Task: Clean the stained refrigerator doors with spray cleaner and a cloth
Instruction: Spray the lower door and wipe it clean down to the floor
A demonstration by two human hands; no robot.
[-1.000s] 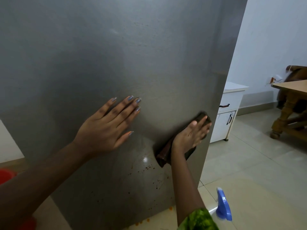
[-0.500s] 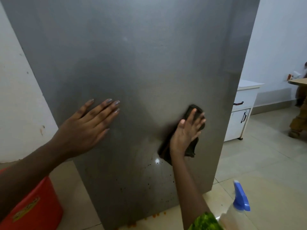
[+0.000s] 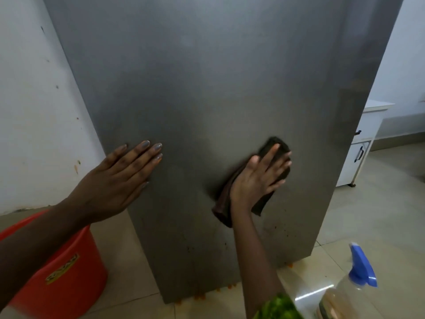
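Note:
A tall grey refrigerator door [image 3: 207, 77] fills the middle of the head view. Small dark specks dot its lower part near the bottom right. My right hand [image 3: 259, 178] presses a dark brown cloth [image 3: 273, 146] flat against the door, right of centre. My left hand [image 3: 119, 180] rests flat on the door's left edge, fingers spread, holding nothing. A clear spray bottle with a blue trigger [image 3: 358, 270] stands on the floor at the lower right, apart from both hands.
A red bucket [image 3: 57, 279] sits on the tiled floor at the lower left. A marked white wall [image 3: 34, 111] stands left of the fridge. A white cabinet [image 3: 365, 139] is behind the door on the right. Orange bits lie under the door.
My right hand and the cloth have slid a little left and up on the door. The view has swung left and back, bringing in the wall, the bucket and more of the spray bottle.

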